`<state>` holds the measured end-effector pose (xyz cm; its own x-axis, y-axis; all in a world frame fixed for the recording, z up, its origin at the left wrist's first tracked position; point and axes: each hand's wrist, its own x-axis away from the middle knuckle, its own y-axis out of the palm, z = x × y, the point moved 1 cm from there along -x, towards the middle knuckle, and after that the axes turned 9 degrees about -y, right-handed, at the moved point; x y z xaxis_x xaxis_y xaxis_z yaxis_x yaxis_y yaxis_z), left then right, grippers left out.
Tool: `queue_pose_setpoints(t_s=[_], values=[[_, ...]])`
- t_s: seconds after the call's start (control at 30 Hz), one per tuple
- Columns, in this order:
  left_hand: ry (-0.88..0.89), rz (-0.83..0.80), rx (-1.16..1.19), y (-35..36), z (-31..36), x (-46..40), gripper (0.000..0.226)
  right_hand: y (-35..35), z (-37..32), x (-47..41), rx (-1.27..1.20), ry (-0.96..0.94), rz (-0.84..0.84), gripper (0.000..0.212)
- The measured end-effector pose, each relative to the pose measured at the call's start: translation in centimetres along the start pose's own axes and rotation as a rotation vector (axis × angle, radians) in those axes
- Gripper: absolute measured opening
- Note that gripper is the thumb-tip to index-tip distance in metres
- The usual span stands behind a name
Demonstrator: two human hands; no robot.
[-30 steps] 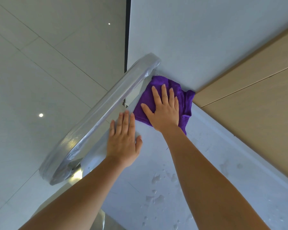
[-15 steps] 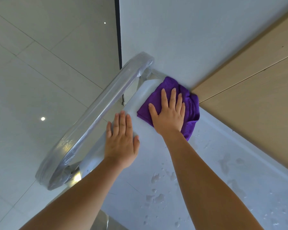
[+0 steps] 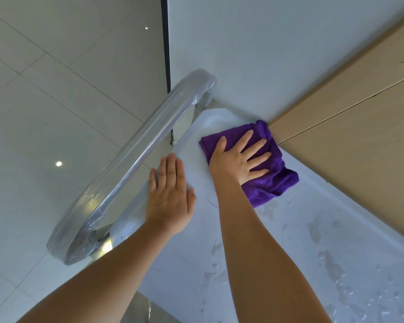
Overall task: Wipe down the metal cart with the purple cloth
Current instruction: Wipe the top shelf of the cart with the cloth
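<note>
The metal cart's flat top (image 3: 289, 264) fills the lower right, with water drops and wet smears across it. A folded purple cloth (image 3: 268, 183) lies near the cart's far corner, close to the wall. My right hand (image 3: 239, 157) presses flat on the cloth with fingers spread, pointing right. My left hand (image 3: 169, 197) rests flat on the cart's left edge, fingers together, holding nothing. The cart's curved handle (image 3: 135, 164), wrapped in clear plastic film, runs along the left side beyond my left hand.
A white wall (image 3: 254, 54) stands right behind the cart's far corner, and a light wooden panel (image 3: 359, 141) runs along its right side. Glossy pale floor tiles (image 3: 44, 113) lie to the left. A dark vertical strip (image 3: 165, 43) marks the wall's edge.
My right hand has slid the cloth from the far corner to the right along the wall side, turning its fingers rightward. The left hand has stayed on the cart's edge.
</note>
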<state>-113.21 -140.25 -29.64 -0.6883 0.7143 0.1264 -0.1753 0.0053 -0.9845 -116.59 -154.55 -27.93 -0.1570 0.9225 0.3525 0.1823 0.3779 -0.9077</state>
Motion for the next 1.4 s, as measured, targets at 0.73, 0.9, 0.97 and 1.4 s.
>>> queue_pose_setpoints(t_s=[0.73, 0.9, 0.97, 1.4], values=[[0.082, 0.038, 0.159, -0.8, -1.0, 0.0, 0.06, -3.5, 3.9, -2.3, 0.174, -0.77, 0.084, 0.072], [0.209, 0.045, 0.119, -0.7, 0.8, 0.1, 0.058, -2.9, 4.9, -2.7, 0.396, -0.878, -0.002, 0.088], [0.209, 0.04, 0.143, -0.7, 2.3, -0.1, 0.06, -2.9, 5.0, -2.8, 0.395, -0.881, -0.001, 0.089], [0.115, 0.002, 0.083, 0.3, 3.8, -1.0, 0.063, -2.1, 5.8, -2.2, 0.223, -0.606, 0.061, 0.073]])
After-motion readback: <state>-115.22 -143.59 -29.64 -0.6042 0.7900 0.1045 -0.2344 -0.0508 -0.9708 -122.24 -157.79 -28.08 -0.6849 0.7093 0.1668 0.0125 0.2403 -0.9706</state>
